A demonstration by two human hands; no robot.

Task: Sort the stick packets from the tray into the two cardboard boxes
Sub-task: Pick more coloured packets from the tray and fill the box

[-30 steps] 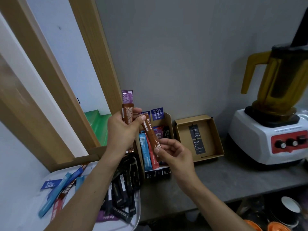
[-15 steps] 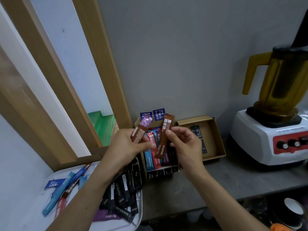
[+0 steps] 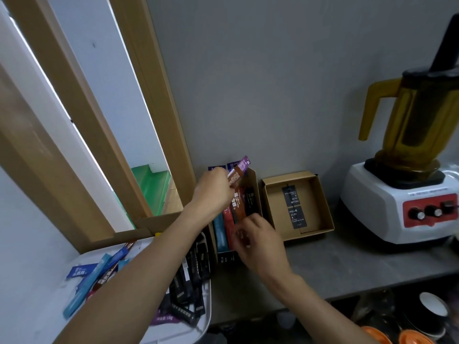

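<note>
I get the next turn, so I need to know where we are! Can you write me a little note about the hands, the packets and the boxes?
Left-hand grip: holds two packets, brown and purple, above the left box.
Right-hand grip: at that box's near end, by a brown packet lying inside; too blurred to tell its hold.
Done: left box has blue, red, brown and black packets standing in rows; right box has two black pieces.
Left: black packets and blue packets wait in the tray.
</note>
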